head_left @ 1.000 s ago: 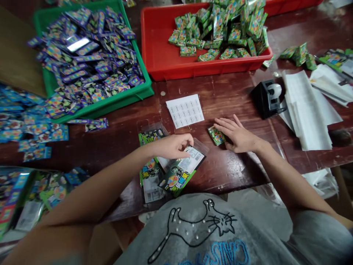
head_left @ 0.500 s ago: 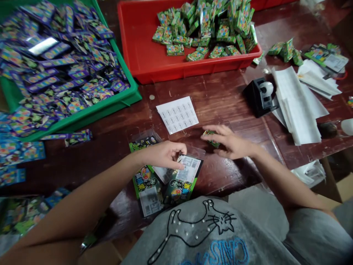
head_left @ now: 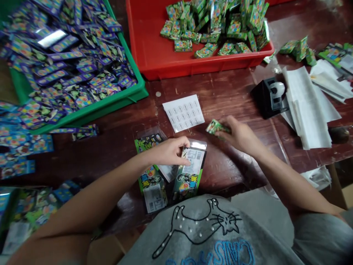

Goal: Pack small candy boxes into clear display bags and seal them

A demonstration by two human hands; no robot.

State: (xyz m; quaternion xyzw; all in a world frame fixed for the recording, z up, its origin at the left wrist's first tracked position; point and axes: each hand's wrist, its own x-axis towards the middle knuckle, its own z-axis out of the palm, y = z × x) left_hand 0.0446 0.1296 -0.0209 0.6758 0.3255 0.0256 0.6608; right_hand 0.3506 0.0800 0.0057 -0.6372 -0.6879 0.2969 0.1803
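Note:
My left hand [head_left: 176, 151] is closed on the upper edge of a flat printed candy bag [head_left: 186, 182] with a white barcode label and a clear top flap. Under and beside it lie more of these bags, one candy bag [head_left: 151, 180] showing its own label. Over the table to the right, my right hand [head_left: 234, 133] pinches a small green candy box [head_left: 215, 126] between thumb and fingers. Just beyond the hands lies a white sheet of round stickers [head_left: 184, 113].
A green tray [head_left: 110, 109] of purple packets stands at the left, a red tray [head_left: 193, 69] of green boxes at the back. To the right are a black tape dispenser [head_left: 266, 99] and white paper strips [head_left: 306, 106]. Blue packets [head_left: 24, 147] lie at far left.
My right hand has closed on the small green box and lifted it off the table. My left hand stays on the bag. The camera view has shifted slightly.

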